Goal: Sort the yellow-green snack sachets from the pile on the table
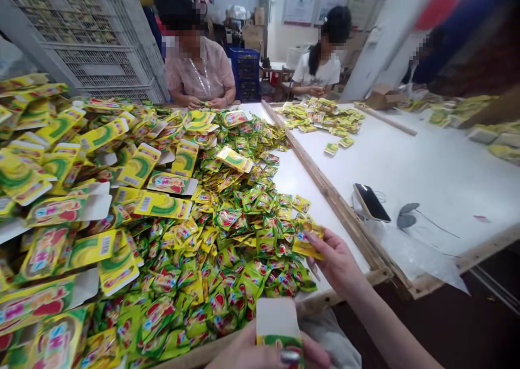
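My left hand (239, 351), at the bottom edge of the view, is wrapped round a small green carton (278, 343) with its white flap standing up. To the right, my right hand (336, 258) pinches a yellow packet (305, 244) between thumb and fingers at the edge of the pile. Small green and yellow packets (247, 277) lie heaped in front of both hands, many with a red fruit picture. Further left, yellow cartons (140, 166) are piled up, several with open white flaps.
A wooden strip (325, 179) divides the white table (390, 157). Beyond it lie a phone (371, 202), a clear plastic bag (418, 258) and another packet pile (325, 114). Two people (199, 68) sit across the table. White crates (93, 44) stand at the left.
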{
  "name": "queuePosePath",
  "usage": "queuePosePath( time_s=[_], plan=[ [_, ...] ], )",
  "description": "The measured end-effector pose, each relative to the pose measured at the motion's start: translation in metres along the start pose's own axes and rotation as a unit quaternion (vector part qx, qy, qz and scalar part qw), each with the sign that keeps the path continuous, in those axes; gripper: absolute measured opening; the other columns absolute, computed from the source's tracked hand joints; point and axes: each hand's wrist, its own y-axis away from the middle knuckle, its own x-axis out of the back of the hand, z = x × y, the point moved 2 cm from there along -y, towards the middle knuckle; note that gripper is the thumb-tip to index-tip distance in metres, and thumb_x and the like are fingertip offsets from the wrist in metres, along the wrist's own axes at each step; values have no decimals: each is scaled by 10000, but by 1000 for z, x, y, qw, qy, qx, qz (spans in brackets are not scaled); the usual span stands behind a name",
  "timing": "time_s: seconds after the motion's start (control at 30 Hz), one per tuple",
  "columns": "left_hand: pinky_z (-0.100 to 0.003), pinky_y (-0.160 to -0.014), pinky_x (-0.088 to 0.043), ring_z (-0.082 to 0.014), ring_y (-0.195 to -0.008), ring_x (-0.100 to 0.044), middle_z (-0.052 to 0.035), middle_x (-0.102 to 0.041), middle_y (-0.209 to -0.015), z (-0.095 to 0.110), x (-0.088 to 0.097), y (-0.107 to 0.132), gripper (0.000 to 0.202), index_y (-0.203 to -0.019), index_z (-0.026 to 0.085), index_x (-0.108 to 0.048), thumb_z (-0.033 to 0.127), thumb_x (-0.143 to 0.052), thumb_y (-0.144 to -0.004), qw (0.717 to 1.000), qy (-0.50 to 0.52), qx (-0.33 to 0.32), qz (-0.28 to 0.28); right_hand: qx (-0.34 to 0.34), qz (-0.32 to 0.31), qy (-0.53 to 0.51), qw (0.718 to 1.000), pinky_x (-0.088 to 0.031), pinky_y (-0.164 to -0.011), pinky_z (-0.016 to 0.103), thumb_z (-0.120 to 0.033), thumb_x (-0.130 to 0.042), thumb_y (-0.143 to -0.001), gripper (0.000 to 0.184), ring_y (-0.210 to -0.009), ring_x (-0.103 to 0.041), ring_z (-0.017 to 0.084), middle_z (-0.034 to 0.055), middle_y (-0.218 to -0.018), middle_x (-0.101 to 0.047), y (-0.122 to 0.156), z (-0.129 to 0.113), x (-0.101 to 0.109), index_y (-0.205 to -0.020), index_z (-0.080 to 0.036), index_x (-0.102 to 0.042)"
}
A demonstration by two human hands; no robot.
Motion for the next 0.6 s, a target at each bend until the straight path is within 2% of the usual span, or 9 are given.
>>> queuePosePath(
  time_s=[0.1,0.17,0.27,0.33,0.4,0.47,0.6],
  plan=[
    [-390,-826,-454,-238,-828,-643,-63,-651,-848,6,4,-17,424,-1072,177,-575,336,-699,-699,995,-24,-79,50,14,-24,62,998,-475,-482,205,-345,-678,-762,277,-585,-566,111,9,-812,-625,12,-14,-9,-984,-211,-579],
    [-363,-777,-466,-207,-769,-635,-54,-637,-821,6,7,-25,378,-1022,166,-566,361,-683,-720,992,-63,-71,81,43,-74,146,986,-506,-574,242,-312,-655,-785,251,-679,-588,140,14,-840,-623,20,-24,-17,-1008,-231,-572],
    [-336,-757,-465,-192,-786,-617,-62,-632,-853,9,8,-29,339,-1003,162,-554,410,-609,-778,988,-127,-39,78,131,-183,295,929,-489,-750,293,-229,-576,-843,169,-863,-570,174,46,-933,-605,30,-34,-26,-1012,-226,-579],
    [-327,-770,-461,-190,-823,-603,-65,-623,-889,10,8,-28,329,-1002,156,-553,414,-580,-798,983,-165,-28,70,171,-239,371,881,-462,-787,297,-197,-523,-871,159,-887,-553,173,60,-946,-596,33,-37,-28,-1022,-211,-572],
    [-310,-756,-459,-170,-792,-588,-52,-611,-865,9,9,-26,341,-1025,148,-540,401,-579,-800,980,-184,-25,69,160,-271,422,851,-455,-774,282,-194,-504,-883,169,-876,-549,165,60,-940,-598,33,-38,-27,-1043,-206,-558],
    [-279,-716,-452,-144,-737,-563,-30,-601,-838,7,11,-25,367,-1057,149,-526,346,-628,-766,974,-205,-32,91,130,-304,453,828,-451,-776,273,-198,-494,-892,172,-880,-549,159,55,-949,-603,32,-39,-25,-1051,-209,-560],
    [-253,-706,-428,-145,-757,-538,-10,-613,-869,2,12,-29,325,-1004,171,-576,191,-659,-691,931,-319,-64,169,104,-364,484,789,-446,-791,272,-140,-469,-892,209,-881,-549,153,48,-956,-594,33,-37,-25,-1055,-222,-572]
  ],
)
